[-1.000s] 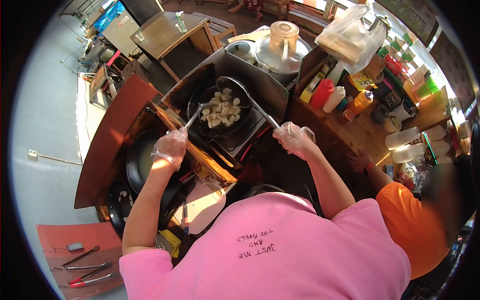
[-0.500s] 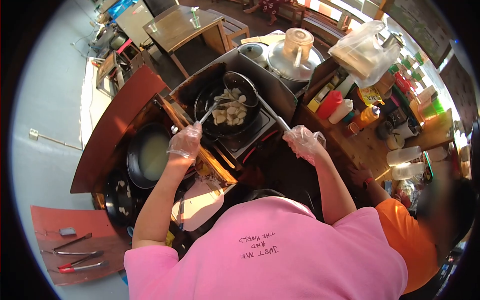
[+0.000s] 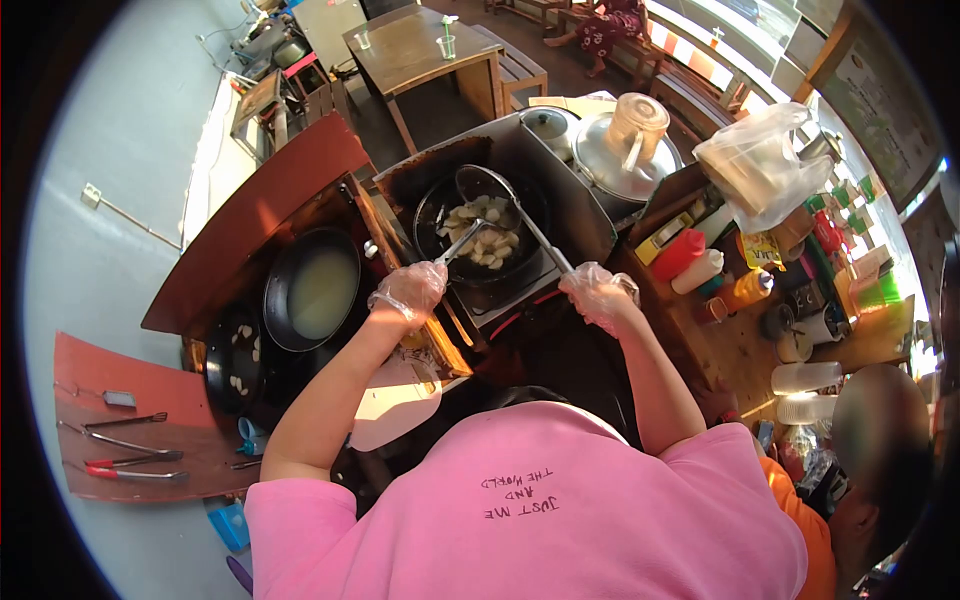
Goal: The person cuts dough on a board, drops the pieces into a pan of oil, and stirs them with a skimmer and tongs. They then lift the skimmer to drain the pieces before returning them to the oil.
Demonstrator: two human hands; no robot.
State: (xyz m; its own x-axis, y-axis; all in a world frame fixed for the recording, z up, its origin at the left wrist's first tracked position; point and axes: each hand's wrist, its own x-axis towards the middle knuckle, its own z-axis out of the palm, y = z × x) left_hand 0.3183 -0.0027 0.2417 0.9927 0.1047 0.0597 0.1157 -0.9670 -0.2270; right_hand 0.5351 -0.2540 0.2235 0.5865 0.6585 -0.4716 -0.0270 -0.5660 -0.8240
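Note:
My left hand [image 3: 410, 292], in a clear plastic glove, is closed round the handle of a metal utensil [image 3: 460, 245]; its head is among the food. My right hand [image 3: 600, 297], also gloved, grips the long handle of a round strainer [image 3: 487, 185]. The strainer is tilted over the far side of a dark wok [image 3: 428, 215]. Pale, rounded pieces of food [image 3: 490, 245] lie heaped in the wok, beside and partly under the strainer.
A pan of pale liquid [image 3: 320, 290] and a darker pan [image 3: 232, 365] stand left. Tongs [image 3: 135, 455] lie on a red board [image 3: 200, 470]. A lidded pot [image 3: 600, 150] sits behind a metal splash guard [image 3: 575, 185]. Bottles [image 3: 680, 255] fill the right counter; a person in orange [image 3: 800, 510] is close by.
My hands have come closer together, and the strainer has shifted left relative to the wok. The camera view has swung, so the surroundings appear further right. The person in orange has moved lower in view.

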